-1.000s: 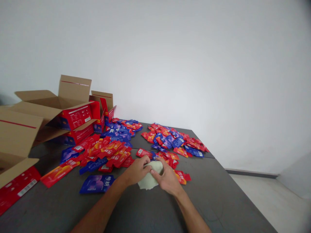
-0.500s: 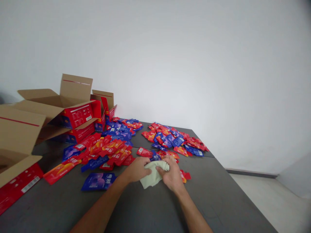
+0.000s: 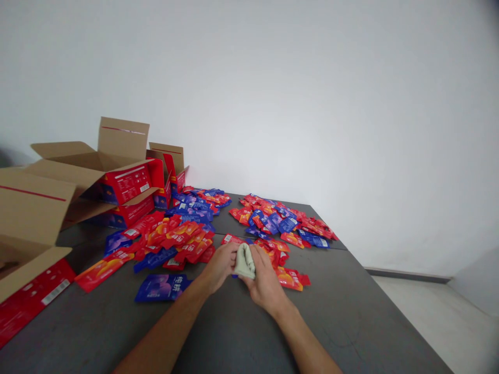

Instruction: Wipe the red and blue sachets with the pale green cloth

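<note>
A pale green cloth [image 3: 244,264], folded into a small bundle, is held between my two hands above the dark table [image 3: 234,332]. My left hand [image 3: 221,265] grips its left side with curled fingers. Around the right side of the cloth my right hand [image 3: 265,275] is closed, the thumb lying underneath. Just beyond the hands lie red and blue pouches, partly hidden by my fingers. An orange-red pouch [image 3: 290,278] rests right of my right hand. To the left of my left forearm a single blue pouch [image 3: 161,287] lies flat.
Open cardboard boxes [image 3: 128,184] stand along the left, flaps spread. A nearer open box [image 3: 37,296] sits at the left edge. Heaps of red and blue pouches cover the left middle [image 3: 187,239] and back right [image 3: 273,218]. The table's right edge drops to a pale floor [image 3: 429,311].
The cloth was spread wider with a loose corner hanging; now it is folded into a compact bundle. My hands have come closer together, the right one moving left.
</note>
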`<state>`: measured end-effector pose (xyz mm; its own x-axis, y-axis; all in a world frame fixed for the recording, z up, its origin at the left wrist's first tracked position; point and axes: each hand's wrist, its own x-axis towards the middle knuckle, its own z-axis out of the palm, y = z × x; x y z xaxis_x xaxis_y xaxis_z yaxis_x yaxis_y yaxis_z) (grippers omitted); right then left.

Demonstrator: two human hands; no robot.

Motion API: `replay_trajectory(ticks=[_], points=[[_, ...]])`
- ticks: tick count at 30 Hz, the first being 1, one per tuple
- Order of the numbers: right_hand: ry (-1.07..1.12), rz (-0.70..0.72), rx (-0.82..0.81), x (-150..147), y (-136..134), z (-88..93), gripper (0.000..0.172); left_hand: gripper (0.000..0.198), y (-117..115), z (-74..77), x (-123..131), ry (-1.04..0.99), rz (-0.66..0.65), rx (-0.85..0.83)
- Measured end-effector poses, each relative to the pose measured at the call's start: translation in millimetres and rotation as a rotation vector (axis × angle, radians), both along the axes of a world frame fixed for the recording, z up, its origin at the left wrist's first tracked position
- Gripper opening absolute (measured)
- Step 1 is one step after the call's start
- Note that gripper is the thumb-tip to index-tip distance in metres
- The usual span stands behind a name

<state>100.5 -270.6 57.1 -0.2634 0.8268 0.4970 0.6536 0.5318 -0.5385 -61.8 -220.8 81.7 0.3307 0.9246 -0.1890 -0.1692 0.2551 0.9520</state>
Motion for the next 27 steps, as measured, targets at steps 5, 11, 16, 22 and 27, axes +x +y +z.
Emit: replay_trajectory(ticks=[5, 11, 16, 22, 27], points=[[0.095, -0.103, 0.027, 16, 8, 10.1, 0.062, 0.031, 17, -9.7, -14, 0.406, 0.156, 0.183], [0.174, -0.404, -0.043, 34, 15, 11.5, 0.059, 0.016, 17, -39.2, -13, 0.926, 0.173, 0.505], [0.167, -0.381, -0.061, 35, 17, 6.0, 0.047, 0.011, 18, -46.0, -9, 1.036, 0.104, 0.551], [0.144, -0.325, -0.017, 31, 13, 9.4, 0.035, 0.017, 17, -43.5, -13, 1.055, 0.185, 0.668], [0.125, -0.300, -0.058, 24, 11, 11.2, 0.032, 0.021, 12, -46.6, -7, 1.126, 0.131, 0.732]])
